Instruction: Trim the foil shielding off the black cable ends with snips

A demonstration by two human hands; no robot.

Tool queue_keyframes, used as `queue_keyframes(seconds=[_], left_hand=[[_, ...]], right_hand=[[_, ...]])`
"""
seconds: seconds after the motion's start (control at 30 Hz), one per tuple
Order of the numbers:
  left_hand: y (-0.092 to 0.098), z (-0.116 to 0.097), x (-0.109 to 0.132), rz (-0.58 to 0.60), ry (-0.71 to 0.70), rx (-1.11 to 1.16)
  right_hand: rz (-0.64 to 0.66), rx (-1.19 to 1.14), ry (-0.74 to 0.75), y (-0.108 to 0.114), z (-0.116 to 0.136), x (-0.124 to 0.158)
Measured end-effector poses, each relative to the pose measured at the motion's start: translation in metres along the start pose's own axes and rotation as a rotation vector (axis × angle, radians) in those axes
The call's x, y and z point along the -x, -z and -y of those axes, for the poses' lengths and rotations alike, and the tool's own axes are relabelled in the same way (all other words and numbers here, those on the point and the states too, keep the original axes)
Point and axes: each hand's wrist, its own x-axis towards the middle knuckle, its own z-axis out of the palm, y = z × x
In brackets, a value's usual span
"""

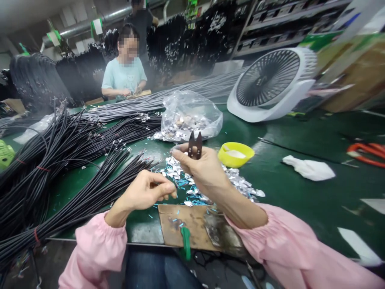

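Small dark snips (195,145) point upward in my right hand (204,166), their two blades apart and the fingers wrapped round the lower part. Lower and to the left, my left hand (152,189) is closed with thumb and forefinger pinched; what it holds, if anything, is too small to name. Beneath and between the hands lie white foil-like scraps and blue bits (192,192) in a loose pile. A brown board (174,226) with a green strip (185,243) on it sits at the table's near edge, below my hands.
Bundles of black cables (72,176) cover the left side. Behind the hands stands a clear bag of scraps (192,116). A yellow bowl (236,154), white fan (270,86), crumpled tissue (309,167) and orange-handled tool (365,152) lie rightward. A person (124,76) sits across the table.
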Motion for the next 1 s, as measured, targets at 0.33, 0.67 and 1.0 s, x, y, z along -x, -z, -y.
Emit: queue_keyframes(seconds=[0.33,0.67,1.0], left_hand=[[0.006,0.01,-0.005,-0.55,-0.179,0.02],[0.006,0.012,-0.004,-0.372,-0.072,0.056],[0.005,0.015,0.002,-0.634,-0.556,-0.469]], right_hand=[[0.138,0.414,0.501,0.0,0.005,0.008],[0.132,0.323,0.393,-0.003,0.009,0.01],[0.351,-0.203,-0.399,-0.005,0.014,0.005]])
